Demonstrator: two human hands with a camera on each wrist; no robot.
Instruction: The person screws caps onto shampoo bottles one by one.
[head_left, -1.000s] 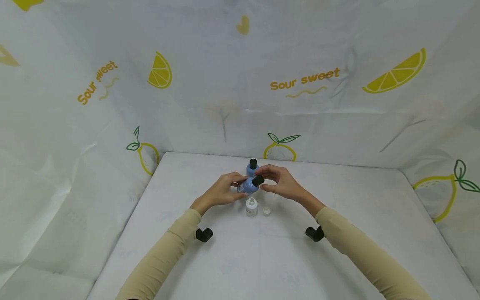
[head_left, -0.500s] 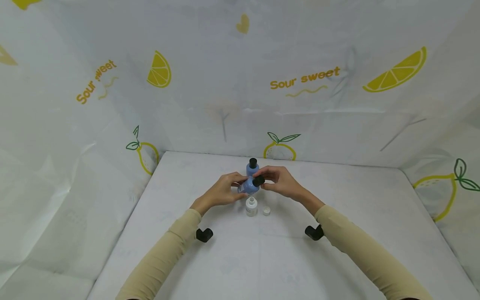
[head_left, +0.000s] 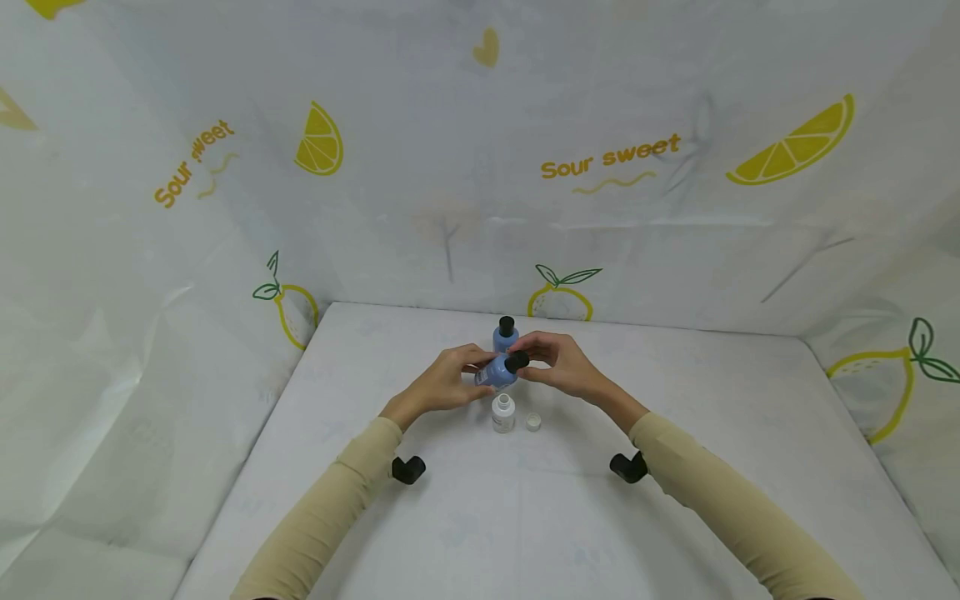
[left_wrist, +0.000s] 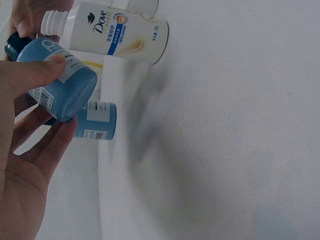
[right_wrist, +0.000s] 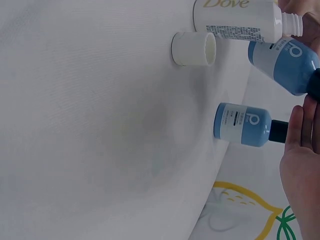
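L hand (head_left: 446, 381) wraps tilted blue btl (head_left: 493, 373) off counter (head_left: 517, 533), just beyond white btl (head_left: 503, 415); R hand (head_left: 564, 365) pinches blk cap (head_left: 517, 361). Prob. light, stiffish, slick plastic; best held round body.

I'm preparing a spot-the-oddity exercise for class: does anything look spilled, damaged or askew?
Nothing looks spilled or damaged. The white bottle stands uncapped, a white cap beside it. One blue bottle is tilted, but the left hand holds it so.

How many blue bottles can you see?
2. One blue bottle is tilted in the left hand; the other blue bottle stands upright behind it on the table.
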